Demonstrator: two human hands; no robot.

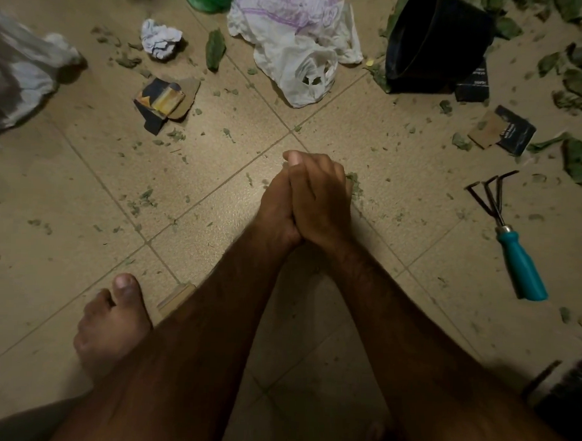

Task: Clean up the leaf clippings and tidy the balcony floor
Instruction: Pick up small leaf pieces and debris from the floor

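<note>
head view, leaf clippings point(354, 184) just beside right hand point(320, 201)

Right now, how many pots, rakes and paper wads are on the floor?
Pot: 1
Rake: 1
Paper wad: 1
Total: 3

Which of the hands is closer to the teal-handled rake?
Right. The right hand faces the rake, which lies off to its right; the left hand presses against its far side.
</note>
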